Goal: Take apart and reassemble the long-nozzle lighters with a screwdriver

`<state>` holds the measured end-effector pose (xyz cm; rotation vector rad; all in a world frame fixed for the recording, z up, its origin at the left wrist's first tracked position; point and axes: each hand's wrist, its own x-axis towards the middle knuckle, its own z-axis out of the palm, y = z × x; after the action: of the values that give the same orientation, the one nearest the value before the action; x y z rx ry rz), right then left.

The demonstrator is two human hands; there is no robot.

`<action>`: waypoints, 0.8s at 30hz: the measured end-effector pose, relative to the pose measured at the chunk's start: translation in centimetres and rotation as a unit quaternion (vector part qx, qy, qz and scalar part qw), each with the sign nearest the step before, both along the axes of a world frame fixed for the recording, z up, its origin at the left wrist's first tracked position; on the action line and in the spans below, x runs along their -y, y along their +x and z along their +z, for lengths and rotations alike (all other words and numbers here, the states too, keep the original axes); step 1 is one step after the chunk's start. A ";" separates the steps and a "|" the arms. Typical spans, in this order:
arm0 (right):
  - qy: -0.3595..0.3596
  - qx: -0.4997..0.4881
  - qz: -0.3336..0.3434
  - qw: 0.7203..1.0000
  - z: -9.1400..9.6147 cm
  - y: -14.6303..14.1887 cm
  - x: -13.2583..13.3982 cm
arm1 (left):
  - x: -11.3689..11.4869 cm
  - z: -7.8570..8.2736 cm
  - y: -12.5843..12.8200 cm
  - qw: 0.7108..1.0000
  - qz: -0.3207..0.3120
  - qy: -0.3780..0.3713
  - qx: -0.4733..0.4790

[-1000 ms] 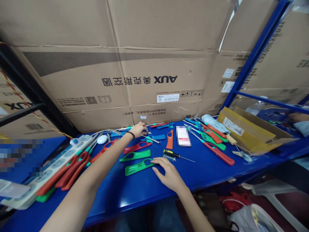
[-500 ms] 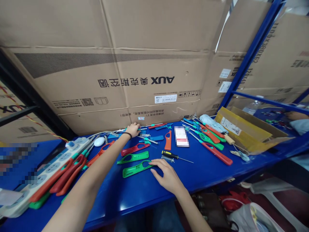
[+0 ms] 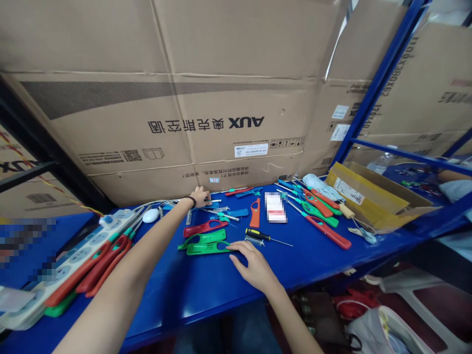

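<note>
At the back of the blue table, my left hand [image 3: 201, 196] reaches down with curled fingers among metal tubes and small parts; what its fingertips grip is hidden. My right hand [image 3: 252, 263] lies nearer the front, fingers stretched and thumb apart. Its fingertips touch the looped end of a green lighter shell half [image 3: 205, 248]. Just behind that lies another green shell half [image 3: 208, 237], then a red shell half [image 3: 204, 227]. A yellow-and-black screwdriver [image 3: 263, 237] and a small clear part [image 3: 254, 241] are beyond my right hand. An orange shell half [image 3: 254, 212] lies farther back.
Lighters with long metal tubes [image 3: 326, 231] lie at the right, before an open yellow-taped carton [image 3: 372, 196]. Red-handled lighters [image 3: 105, 265] rest on a white power strip [image 3: 70, 263] at left. Large cardboard [image 3: 206, 98] walls the back. A blurred-out white item [image 3: 275, 207] lies centre-right.
The nearer green shell half has swung back against the other green one, at my right fingertips. My left hand has shifted slightly left. The orange shell half by my left forearm no longer shows.
</note>
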<state>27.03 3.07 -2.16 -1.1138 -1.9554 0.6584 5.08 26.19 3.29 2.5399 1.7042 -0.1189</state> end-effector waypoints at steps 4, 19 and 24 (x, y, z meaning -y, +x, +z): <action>0.004 -0.004 0.002 1.000 -0.1 0.0 -0.1 | 0.4 0.0 -0.4 0.997 -0.022 0.010 0.075; 0.054 -0.086 -0.055 0.993 0.3 -0.2 -0.6 | 6.7 7.7 1.4 0.908 -0.092 -0.082 0.400; -0.091 -0.269 -0.042 0.958 1.4 -2.0 -1.6 | 11.2 7.2 4.2 0.889 -0.139 -0.138 0.413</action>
<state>25.00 4.63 -0.76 -0.9877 -1.3957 0.9921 9.30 15.01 10.48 2.1126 0.9158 0.5781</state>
